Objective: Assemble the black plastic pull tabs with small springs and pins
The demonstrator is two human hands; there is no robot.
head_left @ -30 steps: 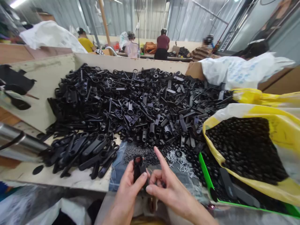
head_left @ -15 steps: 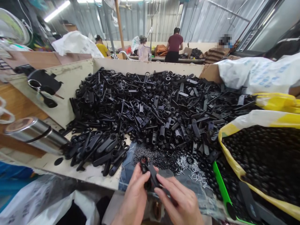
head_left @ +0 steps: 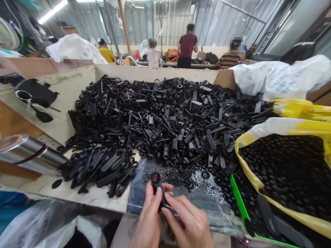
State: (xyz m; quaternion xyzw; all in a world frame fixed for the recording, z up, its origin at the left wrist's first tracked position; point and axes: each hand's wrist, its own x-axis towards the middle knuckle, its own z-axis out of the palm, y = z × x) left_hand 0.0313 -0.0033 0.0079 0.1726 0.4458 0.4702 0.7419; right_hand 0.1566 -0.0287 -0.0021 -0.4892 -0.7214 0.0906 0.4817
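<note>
A long black plastic handle-like part with a ring at one end (head_left: 157, 184) lies within the hands, its long axis running from the ring at the far left to the near right, where the right hand (head_left: 190, 217) pinches its near end; whether a separate piece is there, I cannot tell. The left hand (head_left: 149, 217) is nearer the ring and clasps the body beneath its thumb. Just beyond the hands lie tiny dark metallic pieces (head_left: 163, 171), with thin silver metal pins (head_left: 207, 184) to their right and a pile of long black plastic parts (head_left: 113, 168) beyond the left hand, to its left.
</note>
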